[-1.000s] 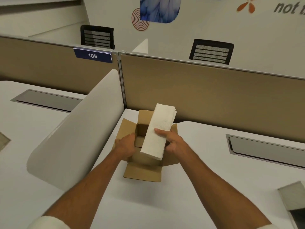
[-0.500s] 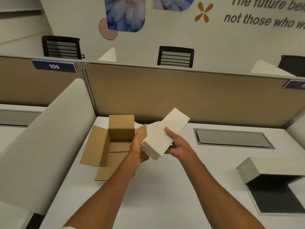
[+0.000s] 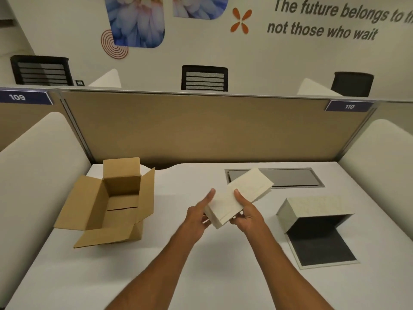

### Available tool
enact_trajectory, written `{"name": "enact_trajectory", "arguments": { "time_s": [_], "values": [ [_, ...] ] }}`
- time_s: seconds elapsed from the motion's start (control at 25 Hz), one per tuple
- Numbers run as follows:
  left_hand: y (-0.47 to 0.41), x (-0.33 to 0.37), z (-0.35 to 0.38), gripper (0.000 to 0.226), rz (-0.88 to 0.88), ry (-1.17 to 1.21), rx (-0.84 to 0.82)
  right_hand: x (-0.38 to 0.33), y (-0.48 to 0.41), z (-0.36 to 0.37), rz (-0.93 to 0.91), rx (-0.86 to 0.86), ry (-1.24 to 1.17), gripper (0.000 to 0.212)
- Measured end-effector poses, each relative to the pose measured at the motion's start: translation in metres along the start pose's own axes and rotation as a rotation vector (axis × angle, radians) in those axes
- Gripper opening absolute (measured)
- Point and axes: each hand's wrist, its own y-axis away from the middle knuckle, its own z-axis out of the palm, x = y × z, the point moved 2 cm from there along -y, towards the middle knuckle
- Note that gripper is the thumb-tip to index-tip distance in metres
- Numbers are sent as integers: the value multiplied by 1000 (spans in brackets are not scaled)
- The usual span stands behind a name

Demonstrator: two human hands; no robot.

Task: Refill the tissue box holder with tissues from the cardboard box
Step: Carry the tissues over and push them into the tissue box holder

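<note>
Surroundings: your white table (image 3: 223, 276) carries the open cardboard box (image 3: 111, 204) at the left, all flaps splayed, interior showing only bare cardboard. At the right sits the tissue box holder (image 3: 312, 218), opened out: pale textured shell lying on its side, dark inner panel flat on the table in front of it. A grey cable hatch (image 3: 290, 177) is set into the table behind the stack. A tan partition (image 3: 212, 126) closes the far edge, tagged 109 and 110; black chair backs and a wall slogan show beyond it. Nothing lies between your hands and the holder.

Task item: the tissue stack (image 3: 239, 198) is a long, off-white folded block, held in the air above the table's middle, angled with its far end up and to the right, toward the hatch. It sits between box and holder, nearer the holder.

Hands: your right hand (image 3: 248, 214) grasps the stack, thumb on top, fingers curled under. Your left hand (image 3: 199, 214) supports the near end, fingers extended along the stack's left edge and not clenched.

Change from half a second ago: the stack has moved rightward, clear of the cardboard box, and your view has swung right, bringing the whole holder and tag 110 into sight.
</note>
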Motion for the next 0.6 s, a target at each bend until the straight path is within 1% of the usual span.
{"name": "enact_trajectory", "arguments": {
  "time_s": [0.08,0.2,0.32,0.4,0.48,0.52,0.6],
  "values": [
    [1,-19,30,54,36,-73,14,-15,2,-27,-26,23,-43,61],
    [4,-50,73,43,36,-140,52,-38,5,-69,-68,67,-66,64],
    [3,-69,105,48,20,-142,91,-58,5,-109,-114,77,-51,64],
    [4,-79,120,55,0,-147,106,-73,5,-135,-109,77,-78,54],
    [6,-86,127,59,-35,-160,114,-89,5,-160,-74,85,-128,34],
    [8,-89,127,59,-53,-166,114,-96,4,-172,-67,88,-149,29],
    [10,-94,127,57,-75,-175,119,-109,3,-194,-58,92,-167,26]
  ]
}}
